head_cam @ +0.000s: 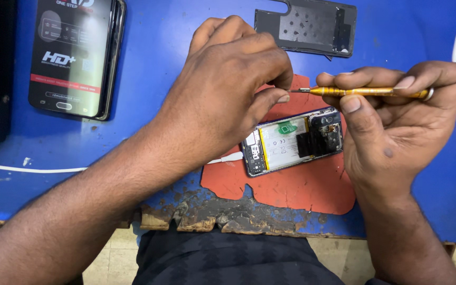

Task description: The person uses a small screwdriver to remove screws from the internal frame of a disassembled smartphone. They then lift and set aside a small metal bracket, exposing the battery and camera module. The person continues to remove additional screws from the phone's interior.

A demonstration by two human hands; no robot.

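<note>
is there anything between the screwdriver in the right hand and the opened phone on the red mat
Nothing visible does. The right hand holds the screwdriver level above the opened phone, with the left hand pinching at its tip, off the phone's top edge. The phone's exposed inside lies uncovered on the red mat.

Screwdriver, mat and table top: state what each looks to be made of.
Screwdriver: metal by its look, with a shiny gold shaft and a thin steel-grey tip. Mat: probably rubber or silicone, matte red, its edges cracked and torn. Table top: likely painted wood, the blue coat chipped to bare brown along the front edge.
</note>
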